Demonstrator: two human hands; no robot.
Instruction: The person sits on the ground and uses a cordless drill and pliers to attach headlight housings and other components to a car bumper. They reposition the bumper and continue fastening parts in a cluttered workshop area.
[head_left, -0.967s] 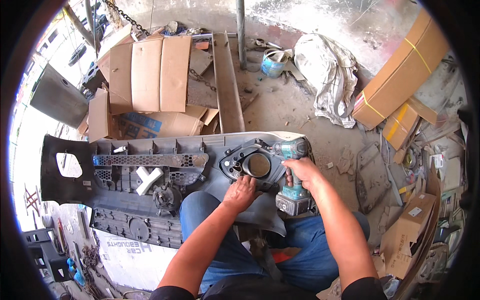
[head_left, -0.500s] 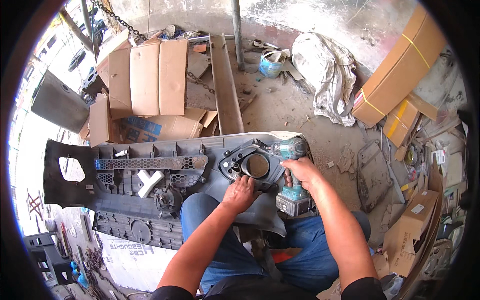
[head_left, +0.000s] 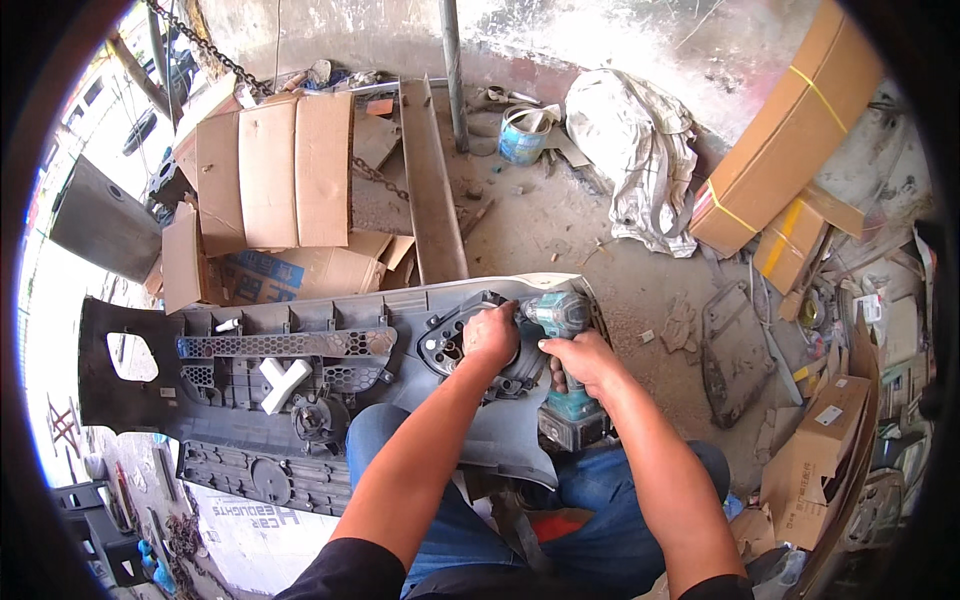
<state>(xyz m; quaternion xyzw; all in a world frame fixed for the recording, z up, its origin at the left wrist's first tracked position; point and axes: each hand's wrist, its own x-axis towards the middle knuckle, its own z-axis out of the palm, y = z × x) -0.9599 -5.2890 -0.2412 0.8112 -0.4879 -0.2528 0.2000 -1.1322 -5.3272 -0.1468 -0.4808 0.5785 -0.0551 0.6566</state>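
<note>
A dark grey car bumper (head_left: 440, 314) lies across my knees with its ribbed inner side up. My right hand (head_left: 585, 363) is wrapped around the grip of a teal and black cordless drill (head_left: 556, 314), whose nose points left. Just in front of that nose, my left hand (head_left: 492, 337) is closed over the black lamp housing (head_left: 449, 347) at the bumper's right part. Its fingertips are mostly hidden, so what they pinch does not show. White Y-shaped foam (head_left: 284, 385) rests on the bumper near a round black lamp unit (head_left: 322, 420).
Opened cardboard boxes (head_left: 275, 175) and a rusty metal channel (head_left: 432, 190) lie beyond the bumper. Farther back are a blue paint bucket (head_left: 524, 135) and a whitish sack (head_left: 635, 160). Tall cartons (head_left: 790, 130) and scrap crowd the right side.
My left hand has moved up from the housing's lower edge to the drill's nose and closed there. The right hand still holds the drill. The whole view has shifted slightly.
</note>
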